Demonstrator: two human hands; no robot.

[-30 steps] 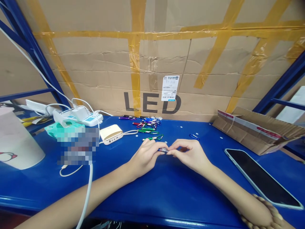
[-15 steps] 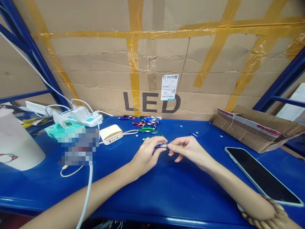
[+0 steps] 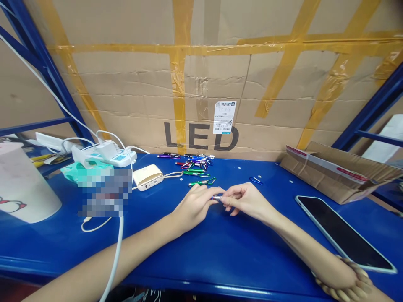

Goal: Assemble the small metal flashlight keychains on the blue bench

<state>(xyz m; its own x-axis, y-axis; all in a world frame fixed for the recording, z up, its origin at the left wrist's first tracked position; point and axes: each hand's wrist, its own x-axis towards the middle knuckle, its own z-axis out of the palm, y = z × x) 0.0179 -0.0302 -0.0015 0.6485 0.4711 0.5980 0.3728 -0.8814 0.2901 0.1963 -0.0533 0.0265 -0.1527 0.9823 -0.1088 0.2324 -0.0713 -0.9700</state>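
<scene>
Between my hands, just above the blue table [image 3: 201, 251], is a small blue mini flashlight [image 3: 216, 197], a short tube with a printed label. My left hand [image 3: 193, 207] pinches its left end, and the fingers hide much of that side. On the right end, the thumb and fingertips of my right hand [image 3: 248, 202] are closed; whatever detail sits under them is hidden. A loose blue carabiner [image 3: 256, 180] lies beyond my right hand. Past my left hand is a green mini flashlight [image 3: 201, 183] with a carabiner clip, in front of several coloured ones [image 3: 199, 160].
A cream power bank [image 3: 147, 177] with a strap lies left of the flashlights, near a power strip [image 3: 126, 158] with white cables. A white cup [image 3: 28, 188] stands far left. At right are a phone [image 3: 343, 233] and an open cardboard box [image 3: 333, 172]. A large carton [image 3: 132, 96] forms the back.
Both hands have lowered slightly with the flashlight, and less of its blue body shows past my left fingers. The green flashlight behind is more exposed. The view has shifted a little.
</scene>
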